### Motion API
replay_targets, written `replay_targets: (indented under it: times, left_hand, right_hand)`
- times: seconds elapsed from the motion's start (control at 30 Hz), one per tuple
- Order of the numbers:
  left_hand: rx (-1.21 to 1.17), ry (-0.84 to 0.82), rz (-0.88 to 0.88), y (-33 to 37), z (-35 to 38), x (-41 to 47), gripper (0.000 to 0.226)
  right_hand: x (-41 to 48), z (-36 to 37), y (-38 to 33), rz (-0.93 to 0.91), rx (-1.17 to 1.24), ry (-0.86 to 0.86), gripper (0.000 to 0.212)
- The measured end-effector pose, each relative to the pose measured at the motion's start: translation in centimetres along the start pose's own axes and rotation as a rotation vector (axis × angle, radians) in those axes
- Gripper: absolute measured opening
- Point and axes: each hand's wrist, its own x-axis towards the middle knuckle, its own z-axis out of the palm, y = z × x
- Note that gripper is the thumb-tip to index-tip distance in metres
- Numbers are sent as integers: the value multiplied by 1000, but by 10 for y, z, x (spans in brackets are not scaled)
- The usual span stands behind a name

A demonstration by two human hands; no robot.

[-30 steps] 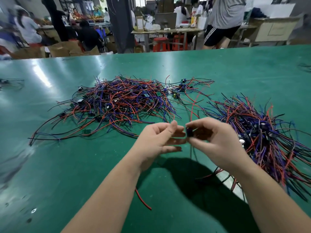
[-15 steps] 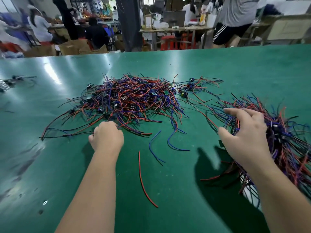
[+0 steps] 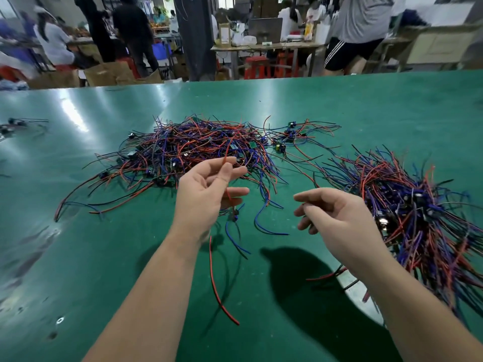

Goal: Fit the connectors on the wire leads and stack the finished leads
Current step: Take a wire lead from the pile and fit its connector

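Your left hand (image 3: 206, 189) pinches one red lead (image 3: 226, 156) between thumb and fingertips, raised just in front of the tangled pile (image 3: 193, 150). A small dark connector (image 3: 233, 216) dangles below the palm. Your right hand (image 3: 337, 218) hangs empty, fingers loosely curled, a little apart to the right. Judgement: catch the connector with the right hand first, steady it, then seat it square. Watch the loose blue wires (image 3: 261, 223) beneath and the stray red wire (image 3: 218, 288) on the green bench (image 3: 104, 257), as either could snag. The bundled stack (image 3: 407, 205), likely finished leads, lies right.
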Motion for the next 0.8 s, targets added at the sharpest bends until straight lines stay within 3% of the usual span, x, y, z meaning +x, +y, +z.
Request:
replay_targets:
  times: [0.17,0.3,0.4,0.63,0.8]
  left_hand:
    - [-360,-76,-96,2,12,-6,17]
    - [-554,-141,-174,5,23,-14,15]
    - [-622,-190,-225,3,34,-22,16]
    - [-725,-283,-251,5,35,-25,8]
    - [-661,-533,-191,5,30,-28,8]
  right_hand:
    - [-5,7,-3,-22,78,-127,17]
    - [-8,14,-4,54,99,-216,33]
    - [-8,17,-4,85,160,-249,39]
    - [-5,13,-8,248,645,-320,25]
    - [1,3,-11,320,845,-287,31]
